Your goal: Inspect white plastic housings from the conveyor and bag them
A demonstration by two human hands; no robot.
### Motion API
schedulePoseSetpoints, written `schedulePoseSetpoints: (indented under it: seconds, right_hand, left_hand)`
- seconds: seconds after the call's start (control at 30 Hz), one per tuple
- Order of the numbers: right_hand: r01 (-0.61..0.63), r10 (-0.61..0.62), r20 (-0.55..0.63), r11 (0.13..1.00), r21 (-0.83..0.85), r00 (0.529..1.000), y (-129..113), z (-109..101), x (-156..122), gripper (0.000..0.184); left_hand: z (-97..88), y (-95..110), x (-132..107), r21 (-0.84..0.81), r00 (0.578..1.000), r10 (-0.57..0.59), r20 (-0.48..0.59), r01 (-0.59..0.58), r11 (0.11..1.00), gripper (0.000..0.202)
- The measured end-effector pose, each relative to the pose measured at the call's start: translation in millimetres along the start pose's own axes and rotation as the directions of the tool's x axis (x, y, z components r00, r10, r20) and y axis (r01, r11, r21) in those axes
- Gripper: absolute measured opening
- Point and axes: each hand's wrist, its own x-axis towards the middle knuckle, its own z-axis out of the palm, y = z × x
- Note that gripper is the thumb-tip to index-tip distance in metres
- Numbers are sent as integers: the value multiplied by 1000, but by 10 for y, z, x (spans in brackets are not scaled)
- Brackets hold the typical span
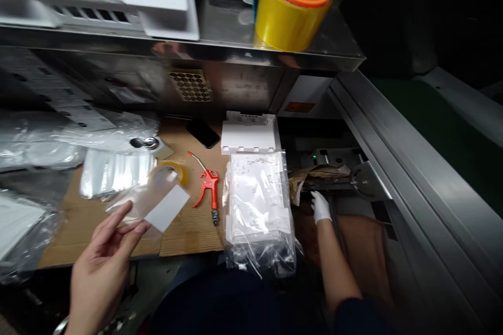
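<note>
My left hand [102,259] is bare and pinches a small clear plastic bag [151,200] with a white card in it, held up over the cardboard mat [184,233]. My right hand [321,207] wears a white glove and reaches down to the right of the bench, beside crumpled brown paper [314,174]; its fingers look curled, and whether they hold anything is hidden. Between the hands lies a white plastic part wrapped in a clear bag [259,207].
A red air blow gun [210,183], a roll of tape [178,169], a black phone [203,133], a white part [248,136] and stacks of clear bags [113,170] lie on the bench. Yellow and orange tape rolls [293,2] stand on the steel shelf above. A conveyor frame [396,167] runs along the right.
</note>
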Motion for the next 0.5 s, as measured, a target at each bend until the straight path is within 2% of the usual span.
schedulePoseSetpoints:
  seconds: [0.1,0.17,0.2,0.23,0.27,0.3,0.37,0.43,0.5]
  right_hand:
    - [168,-167,-25,982,87,986,-541,-274,-632,43]
    - [330,-332,-13,933,141,943,-982,-344,-1222,47]
    - [440,-447,12,884,160,894,-1201,-310,-1559,48]
    - [500,-517,75,848,175,852,-1406,-220,-1914,47]
    - [517,-550,199,833,196,811,-1587,-73,-2276,45]
    - [511,-551,374,834,208,746,-1736,126,-2633,46]
    - [483,-496,676,844,231,544,-1929,634,-3301,58]
    - [455,-427,846,852,258,320,-1990,1185,-3899,65]
    - [451,-384,919,838,308,86,-1954,1659,-4462,53]
  left_hand:
    - [-64,14,-8,-194,998,0,68,14,981,60]
    - [-148,-36,-19,-279,995,56,87,-30,960,55]
    - [-207,-71,-33,-320,992,82,92,-49,946,52]
    - [-278,-109,-54,-363,990,103,94,-62,930,50]
    - [-365,-149,-86,-407,989,119,93,-71,911,48]
    - [-467,-189,-129,-447,987,130,90,-77,891,46]
    - [-730,-281,-249,-507,986,147,82,-86,858,43]
    - [-1078,-403,-414,-536,986,154,63,-96,839,41]
    - [-1507,-571,-616,-549,988,150,30,-110,828,40]
